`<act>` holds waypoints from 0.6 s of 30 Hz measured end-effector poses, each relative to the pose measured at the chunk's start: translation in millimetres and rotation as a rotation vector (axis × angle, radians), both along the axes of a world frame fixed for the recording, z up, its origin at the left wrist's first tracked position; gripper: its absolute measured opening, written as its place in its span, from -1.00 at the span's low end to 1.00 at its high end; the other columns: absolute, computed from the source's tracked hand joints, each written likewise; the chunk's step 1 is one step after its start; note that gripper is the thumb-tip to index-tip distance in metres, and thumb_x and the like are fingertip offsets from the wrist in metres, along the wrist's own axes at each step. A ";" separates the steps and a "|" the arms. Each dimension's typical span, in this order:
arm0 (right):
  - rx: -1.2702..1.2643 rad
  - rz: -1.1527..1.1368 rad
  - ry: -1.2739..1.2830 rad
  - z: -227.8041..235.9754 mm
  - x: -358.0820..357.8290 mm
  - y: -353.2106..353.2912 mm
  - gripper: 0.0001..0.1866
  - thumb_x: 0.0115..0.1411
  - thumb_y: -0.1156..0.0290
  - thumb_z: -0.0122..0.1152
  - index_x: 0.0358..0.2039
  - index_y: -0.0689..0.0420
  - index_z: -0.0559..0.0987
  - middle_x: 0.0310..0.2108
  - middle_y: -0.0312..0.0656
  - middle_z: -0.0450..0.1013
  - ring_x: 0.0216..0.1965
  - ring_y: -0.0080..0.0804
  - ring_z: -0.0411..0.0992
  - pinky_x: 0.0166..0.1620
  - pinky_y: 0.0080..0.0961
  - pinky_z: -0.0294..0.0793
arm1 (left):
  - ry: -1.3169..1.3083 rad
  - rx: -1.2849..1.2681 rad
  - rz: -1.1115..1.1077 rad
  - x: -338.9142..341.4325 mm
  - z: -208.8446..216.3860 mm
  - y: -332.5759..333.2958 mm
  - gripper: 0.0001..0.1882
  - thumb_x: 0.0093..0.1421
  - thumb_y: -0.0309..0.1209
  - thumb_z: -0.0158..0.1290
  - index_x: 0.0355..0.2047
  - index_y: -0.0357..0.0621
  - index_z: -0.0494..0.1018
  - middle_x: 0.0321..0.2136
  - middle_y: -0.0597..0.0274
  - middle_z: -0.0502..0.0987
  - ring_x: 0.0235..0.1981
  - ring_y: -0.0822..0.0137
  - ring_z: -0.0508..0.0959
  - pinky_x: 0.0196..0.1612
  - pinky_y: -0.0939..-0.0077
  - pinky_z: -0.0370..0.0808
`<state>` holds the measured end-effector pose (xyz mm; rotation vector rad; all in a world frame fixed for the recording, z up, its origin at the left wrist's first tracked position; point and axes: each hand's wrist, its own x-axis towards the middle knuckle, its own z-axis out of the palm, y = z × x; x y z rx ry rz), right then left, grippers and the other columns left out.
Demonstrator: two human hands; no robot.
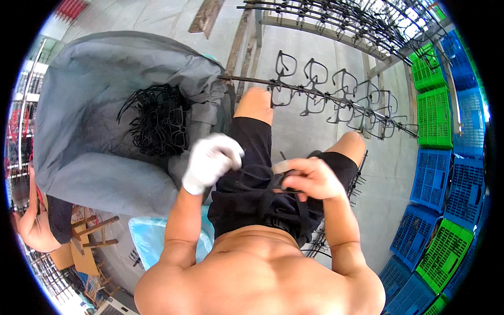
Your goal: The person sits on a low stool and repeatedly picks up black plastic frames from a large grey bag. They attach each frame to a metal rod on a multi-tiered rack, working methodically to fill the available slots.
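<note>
Black eyeglass frame (276,181) over lap

Frame is pinched by right hand (313,178); gloved left hand (211,161) is blurred just beside it. Loose frames (160,126) are heaped in grey fabric bin (105,178); more are hung on rod (328,97). Crates (434,118) are stacked nearby.

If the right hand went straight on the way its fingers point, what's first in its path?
Past the thin black frame it holds, the right hand would probably meet the white-gloved left hand, though depth is unclear.

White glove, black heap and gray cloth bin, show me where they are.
White glove (208,161), head view: back of the glove.
Black heap (157,125), head view: its middle.
Gray cloth bin (76,102), head view: left inner wall.
</note>
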<state>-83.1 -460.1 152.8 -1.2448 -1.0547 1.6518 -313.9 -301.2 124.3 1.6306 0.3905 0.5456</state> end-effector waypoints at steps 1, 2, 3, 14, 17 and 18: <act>-0.052 -0.131 0.032 2.5 11.5 -14.0 -0.62 0.16 0.50 0.07 0.02 0.22 0.34 -0.53 -0.25 0.51 -0.73 -0.69 0.29 -0.67 -0.75 0.26 | -0.158 -0.021 0.325 0.3 -14.2 9.1 -0.83 0.09 -0.44 -0.01 -0.34 -0.26 0.48 -0.39 0.09 0.51 -0.32 0.25 0.49 -0.16 0.44 0.39; 0.192 -0.405 0.143 -6.5 29.5 -32.3 -0.69 0.18 0.47 0.06 -0.05 0.20 0.36 -0.47 -0.20 0.52 -0.75 -0.72 0.25 -0.69 -0.76 0.22 | 0.082 0.234 0.700 -14.5 -43.9 29.9 -0.78 0.10 -0.35 0.02 -0.32 -0.25 0.48 -0.31 0.04 0.49 -0.25 0.21 0.47 -0.13 0.42 0.38; 0.443 -0.677 0.241 -13.2 51.6 -53.8 -0.75 0.19 0.44 0.05 -0.11 0.19 0.39 -0.41 -0.16 0.52 -0.78 -0.74 0.21 -0.71 -0.77 0.18 | 0.446 0.585 1.002 -23.1 -60.3 40.9 -0.68 0.07 -0.22 0.08 -0.29 -0.23 0.47 -0.31 0.01 0.49 -0.20 0.12 0.46 -0.09 0.31 0.37; 0.288 -1.799 -0.009 -87.5 234.3 -94.4 -0.84 0.14 0.38 0.16 -0.28 0.12 0.45 -0.38 -0.29 0.44 -0.78 -0.62 0.14 -0.74 -0.70 0.08 | 0.700 0.909 0.981 -41.4 -68.8 41.1 -0.65 0.11 -0.29 0.09 -0.20 -0.33 0.40 -0.28 0.03 0.44 -0.30 0.14 0.47 -0.22 0.36 0.43; 0.151 -1.689 -0.163 -71.9 243.3 -88.5 -0.86 0.16 0.39 0.10 -0.30 0.14 0.43 -0.41 -0.21 0.50 -0.83 -0.63 0.08 -0.77 -0.68 0.02 | 0.776 0.594 0.609 -27.6 -59.3 28.2 -0.54 0.08 -0.23 0.15 -0.13 -0.32 0.36 -0.28 0.06 0.43 -0.30 0.21 0.48 -0.19 0.40 0.43; 0.086 -1.649 -0.238 -62.5 243.9 -81.8 -0.88 0.14 0.39 0.07 -0.36 0.16 0.42 -0.44 -0.12 0.52 -0.85 -0.64 0.04 -0.80 -0.68 -0.05 | 0.626 0.474 0.613 -38.5 -82.5 31.4 -0.48 0.06 -0.23 0.17 -0.07 -0.31 0.33 -0.23 0.05 0.44 -0.24 0.22 0.48 -0.13 0.40 0.43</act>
